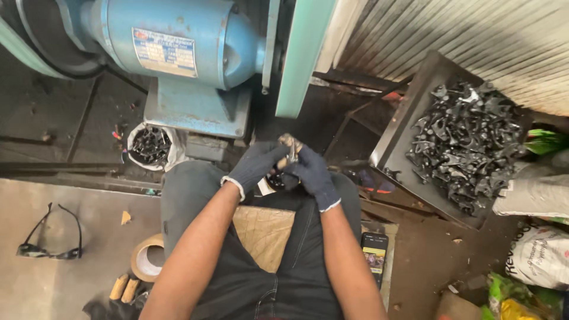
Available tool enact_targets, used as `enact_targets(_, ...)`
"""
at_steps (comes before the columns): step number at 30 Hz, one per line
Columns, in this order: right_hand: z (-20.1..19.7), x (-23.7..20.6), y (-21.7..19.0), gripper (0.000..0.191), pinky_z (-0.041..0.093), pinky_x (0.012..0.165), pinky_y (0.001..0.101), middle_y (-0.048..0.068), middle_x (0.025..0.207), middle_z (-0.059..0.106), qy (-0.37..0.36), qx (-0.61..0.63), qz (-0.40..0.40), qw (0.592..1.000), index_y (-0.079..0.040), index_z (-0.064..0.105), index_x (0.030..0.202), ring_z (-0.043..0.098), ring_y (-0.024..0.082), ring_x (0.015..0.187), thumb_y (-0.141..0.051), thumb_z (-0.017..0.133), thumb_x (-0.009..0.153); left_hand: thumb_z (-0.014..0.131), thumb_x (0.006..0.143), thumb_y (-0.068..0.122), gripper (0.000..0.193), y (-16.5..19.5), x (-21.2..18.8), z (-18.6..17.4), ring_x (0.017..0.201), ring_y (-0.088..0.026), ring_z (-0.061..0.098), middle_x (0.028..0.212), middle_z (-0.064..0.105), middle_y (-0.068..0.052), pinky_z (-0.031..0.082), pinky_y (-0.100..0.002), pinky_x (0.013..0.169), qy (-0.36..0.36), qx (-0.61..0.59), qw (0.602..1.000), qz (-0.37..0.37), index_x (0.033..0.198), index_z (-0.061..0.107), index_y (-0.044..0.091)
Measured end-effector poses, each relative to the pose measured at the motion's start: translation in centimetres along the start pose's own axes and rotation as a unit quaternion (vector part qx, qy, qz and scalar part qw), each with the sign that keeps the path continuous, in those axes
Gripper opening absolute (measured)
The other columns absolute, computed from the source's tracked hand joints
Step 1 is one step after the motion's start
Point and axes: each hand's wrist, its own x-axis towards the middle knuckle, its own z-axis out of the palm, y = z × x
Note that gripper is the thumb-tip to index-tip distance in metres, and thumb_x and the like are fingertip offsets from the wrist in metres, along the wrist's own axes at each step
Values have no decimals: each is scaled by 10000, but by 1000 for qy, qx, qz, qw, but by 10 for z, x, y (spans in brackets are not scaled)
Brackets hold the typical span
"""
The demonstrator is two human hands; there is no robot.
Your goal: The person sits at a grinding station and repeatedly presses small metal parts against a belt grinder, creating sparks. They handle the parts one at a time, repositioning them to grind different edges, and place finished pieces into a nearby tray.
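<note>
**Gloved hands closed on a small metal piece below the blue machine**

Blue motor housing (178,53), upper left to upper centre of the frame, largest thing in view. Pale green upright panel (302,53) just to its right. Corrugated sheet (474,41) fills the upper right.

Dark metal tray (394,148), right of centre, tilted, heaped with black metal parts (468,148). Well apart from both hands, off to their right.

Person seated, dark trousers (261,284) filling the lower centre, a brown board (261,234) across the lap. Both forearms run up from the bottom edge and meet at frame centre.

Left hand (255,166), dark knit glove with pale cuff, fingers curled onto the small piece. Right hand (311,175), same glove, also curled tight around it. The two hands touch each other. Neither is spread; both grip narrow.

Small metal piece (290,145), greyish, pokes up between the gloved fingertips at centre frame, just below the green panel's lower end. Mostly hidden by the gloves; shape cannot be told.

White bag (151,145) of dark parts, left of the hands, under the motor base. Near the left hand, not touching.

Tape roll (148,258), lower left. Dark glasses (50,240) on the grey floor, far left. Phone (374,252) with lit screen, beside the right forearm. Printed sacks (539,255), lower right corner.
</note>
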Motion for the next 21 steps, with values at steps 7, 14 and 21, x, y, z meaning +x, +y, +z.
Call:
enact_targets(7,10,36,2,348,544,871,274,29,1086,744,62,-50,-41,996,15,691,1238,665,92,966,-105,691,911,550,999,266,312,-22,30,19,848,-252,691,903,728,-152,505,-362,771,132,38,984,110,1053,711,4)
enact_targets(14,11,76,0,296,527,777,348,131,929,748,154,-158,67,973,69,758,1071,642,180,831,-197,762,941,526,935,139,238,-30,65,22,911,-426,687,954,722,-255,514,-477,826,157,29,982,104,1008,694,-13)
enact_targets(21,0,28,3,479,533,951,321,64,1209,678,59,-22,-75,995,-9,600,1302,644,147,1093,-55,711,838,560,963,287,326,-18,23,24,957,-400,674,1011,713,-232,498,-482,822,169,142,962,161,1033,709,6)
